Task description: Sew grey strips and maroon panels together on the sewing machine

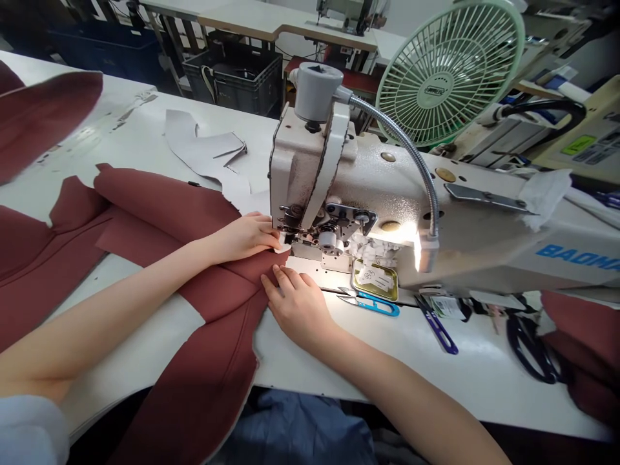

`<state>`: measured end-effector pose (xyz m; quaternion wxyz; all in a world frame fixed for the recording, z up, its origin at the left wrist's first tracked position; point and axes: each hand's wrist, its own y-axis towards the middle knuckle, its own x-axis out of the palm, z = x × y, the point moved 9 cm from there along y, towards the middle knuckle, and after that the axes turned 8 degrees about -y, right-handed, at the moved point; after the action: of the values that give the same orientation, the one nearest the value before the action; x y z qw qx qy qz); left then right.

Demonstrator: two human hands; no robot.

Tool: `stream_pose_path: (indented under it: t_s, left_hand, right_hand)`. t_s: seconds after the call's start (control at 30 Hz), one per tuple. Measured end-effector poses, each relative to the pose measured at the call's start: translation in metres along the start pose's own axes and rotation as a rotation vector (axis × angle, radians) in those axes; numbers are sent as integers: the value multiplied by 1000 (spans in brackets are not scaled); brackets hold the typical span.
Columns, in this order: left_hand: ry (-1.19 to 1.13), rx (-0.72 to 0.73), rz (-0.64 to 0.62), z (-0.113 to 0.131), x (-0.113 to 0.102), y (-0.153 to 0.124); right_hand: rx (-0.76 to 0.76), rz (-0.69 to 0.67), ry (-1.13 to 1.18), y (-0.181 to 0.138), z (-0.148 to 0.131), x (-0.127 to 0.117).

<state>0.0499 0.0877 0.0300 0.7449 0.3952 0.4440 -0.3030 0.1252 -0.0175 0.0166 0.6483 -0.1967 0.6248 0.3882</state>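
Note:
Maroon fabric panels [227,278] with sewn seams spread across the white table and hang over its front edge. Their right corner lies by the presser foot of a sewing machine [290,161]. My left hand [245,237] rests on the fabric beside the needle area, fingers closed together around a small white piece [282,247]. The needle itself is hard to make out. My right hand [299,303] lies at the fabric's near right edge, its fingers apart and touching the cloth.
Right of the hands are blue thread snips [380,306], a small tin tray [375,281], purple snips [440,330] and dark-handled scissors [530,352]. A lit lamp [427,252] hangs near the machine arm. Behind stand a green fan [448,77] and white scraps [213,145].

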Motion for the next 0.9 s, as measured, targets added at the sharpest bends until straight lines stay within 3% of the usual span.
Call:
stream_pose_path:
  t_s: [0.57,0.8,0.9]
  left_hand:
    - [153,-41,38,28,18,9]
    - [101,35,64,15,-4,4]
    - [104,63,10,15,-5,6]
  right_hand:
    - [40,-2,16,3,16,17]
    - [6,32,23,0,4,8]
    - [-6,40,1,-1,0,5]
